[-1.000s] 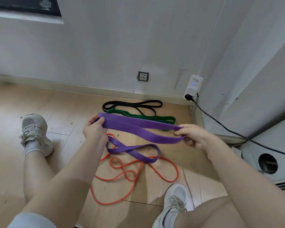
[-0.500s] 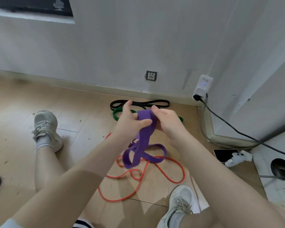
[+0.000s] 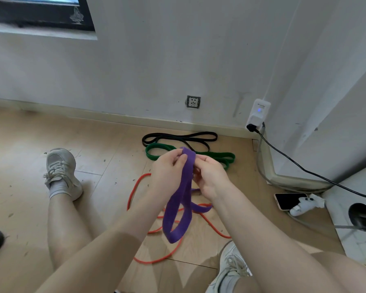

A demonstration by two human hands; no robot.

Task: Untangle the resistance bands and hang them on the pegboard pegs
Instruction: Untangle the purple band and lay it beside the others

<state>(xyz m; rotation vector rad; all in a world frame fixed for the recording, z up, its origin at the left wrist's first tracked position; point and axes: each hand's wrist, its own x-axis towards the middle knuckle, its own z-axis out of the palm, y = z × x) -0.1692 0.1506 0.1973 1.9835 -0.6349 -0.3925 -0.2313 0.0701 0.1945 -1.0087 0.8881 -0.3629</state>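
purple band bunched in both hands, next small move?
Probably draw the hands apart to open the purple band flat. The left hand and right hand pinch its top together, and the hanging part looks crossed over the orange band.

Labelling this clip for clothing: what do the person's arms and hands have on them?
Nothing visible: the left hand and right hand are bare, no gloves, rings, or watch showing, and both forearms are bare, with no sleeves in view.

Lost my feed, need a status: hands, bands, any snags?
Both hands, left and right, grip purple band at top. Loops dangle over orange band. No pegboard in view.
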